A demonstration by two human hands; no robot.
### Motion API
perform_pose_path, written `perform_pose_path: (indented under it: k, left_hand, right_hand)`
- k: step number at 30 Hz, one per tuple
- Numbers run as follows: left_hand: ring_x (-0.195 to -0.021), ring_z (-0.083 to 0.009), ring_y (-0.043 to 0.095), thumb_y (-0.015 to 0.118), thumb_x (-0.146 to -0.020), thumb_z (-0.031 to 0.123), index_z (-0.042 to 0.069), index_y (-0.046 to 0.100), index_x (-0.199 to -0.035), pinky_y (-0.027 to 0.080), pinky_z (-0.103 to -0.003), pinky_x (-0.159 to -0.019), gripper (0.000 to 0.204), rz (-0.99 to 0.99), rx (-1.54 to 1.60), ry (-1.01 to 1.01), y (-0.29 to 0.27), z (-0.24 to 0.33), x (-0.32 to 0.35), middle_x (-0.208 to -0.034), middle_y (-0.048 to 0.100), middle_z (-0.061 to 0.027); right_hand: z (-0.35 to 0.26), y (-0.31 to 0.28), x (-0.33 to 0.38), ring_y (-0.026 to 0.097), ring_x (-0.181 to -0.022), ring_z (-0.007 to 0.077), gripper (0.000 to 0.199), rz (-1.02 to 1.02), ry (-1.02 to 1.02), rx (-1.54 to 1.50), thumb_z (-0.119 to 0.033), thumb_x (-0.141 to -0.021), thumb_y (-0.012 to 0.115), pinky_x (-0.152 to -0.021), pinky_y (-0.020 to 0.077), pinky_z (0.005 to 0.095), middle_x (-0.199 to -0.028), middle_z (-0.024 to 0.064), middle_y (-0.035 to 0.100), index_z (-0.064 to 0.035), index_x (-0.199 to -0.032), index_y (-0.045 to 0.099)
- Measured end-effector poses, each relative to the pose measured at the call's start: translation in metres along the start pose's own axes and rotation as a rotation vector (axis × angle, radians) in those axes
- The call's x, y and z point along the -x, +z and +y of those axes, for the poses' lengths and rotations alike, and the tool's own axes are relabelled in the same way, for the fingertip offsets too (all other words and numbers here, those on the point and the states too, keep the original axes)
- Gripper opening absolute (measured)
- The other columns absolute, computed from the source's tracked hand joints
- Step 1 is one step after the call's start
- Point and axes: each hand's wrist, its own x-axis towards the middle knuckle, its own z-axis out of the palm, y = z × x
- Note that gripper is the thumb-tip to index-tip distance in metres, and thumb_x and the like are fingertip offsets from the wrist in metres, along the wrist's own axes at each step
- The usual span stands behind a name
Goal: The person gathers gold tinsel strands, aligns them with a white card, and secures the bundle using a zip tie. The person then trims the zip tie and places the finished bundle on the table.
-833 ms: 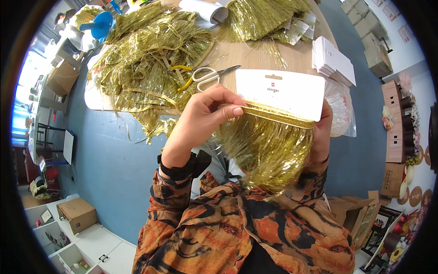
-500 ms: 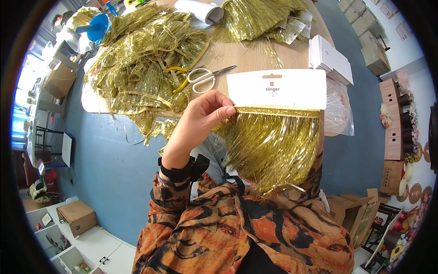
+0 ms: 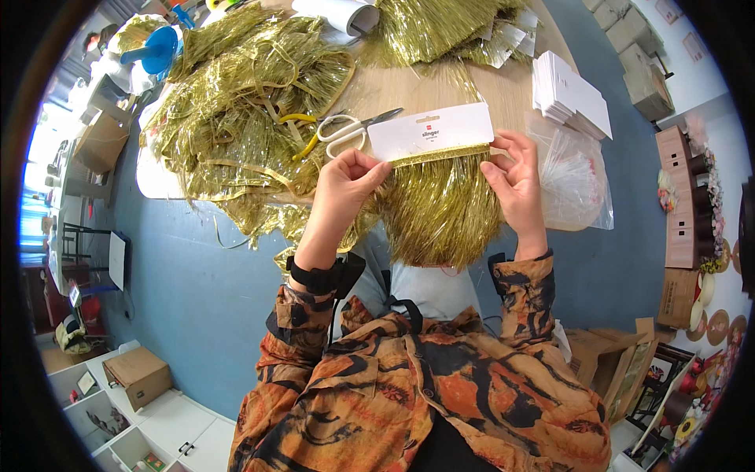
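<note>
The left hand (image 3: 354, 175) pinched the left end of a gold fringe (image 3: 442, 206) between thumb and fingers, where its braided band (image 3: 440, 156) ran along the lower edge of a white card (image 3: 432, 132). The right hand (image 3: 515, 181) was at the other end, thumb by the band and fingers bent beside the card's lower right corner — whether they were gripping it, I cannot tell. The fringe was held up by the near edge of the worktop (image 3: 405, 85), its strands hanging toward the person's lap, the card's right end tipped a little higher. Just beyond the left hand lay scissors (image 3: 364, 124) with white handles, blades pointing right toward the card; beside them, yellow handles (image 3: 306, 149) rested against a gold tangle (image 3: 236, 118). That tangle covered the worktop's left side and spilled over its near edge. Along the right edge lay a stack of white cards (image 3: 562, 88), and nearer, at the near right corner, a clear bag (image 3: 572, 181). Toward the far edge were a gold bundle (image 3: 432, 27) and a white roll (image 3: 340, 13) — with a blue disc (image 3: 161, 51) by the far left corner.
</note>
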Motion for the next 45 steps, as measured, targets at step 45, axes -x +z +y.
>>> perform_pose_path:
  k: [45]
  left_hand:
    - [-0.082,-0.0141,0.073,0.074,-0.093,0.009,0.002,0.055,-0.111,0.056,-0.029,-0.072,0.028,-0.003,-0.27,0.127,0.034,0.072,0.054,-0.089,0.077,-0.0119]
  right_hand:
    - [-0.058,0.083,0.01,0.064,-0.094,0.0304,0.025,-0.145,-0.279,0.64,-0.002,-0.081,0.075,-0.082,0.0533,0.0387,-0.101,0.0107,0.063,-0.0053,-0.103,0.065]
